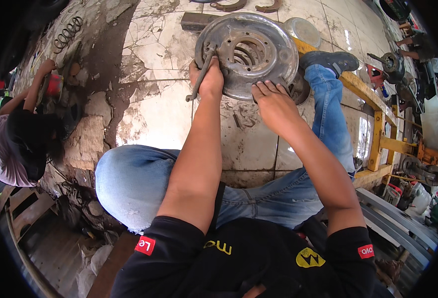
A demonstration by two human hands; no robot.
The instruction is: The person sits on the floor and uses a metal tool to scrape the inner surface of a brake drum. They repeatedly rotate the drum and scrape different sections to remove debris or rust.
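A round, greasy metal brake backing plate (276,59), with a large centre hole and a ring of small holes, is tilted up in front of me. My left hand (210,79) is closed around its left rim. A thin, bent metal rod (199,82) runs along that hand; whether it is fixed to the plate, I cannot tell. My right hand (273,104) grips the lower right rim, its fingers laid over the face and its thumb hidden. Curved metal rings show through the centre hole, and part of a dark round piece (302,92) sticks out behind the plate.
Brake shoes (229,5) and a dark block (196,21) lie beyond the plate. A round lid-like disc (303,32) is beside it. A yellow metal frame (378,109) stands right, near my shoe. Another person (25,134) works at far left, near a coil spring (69,34).
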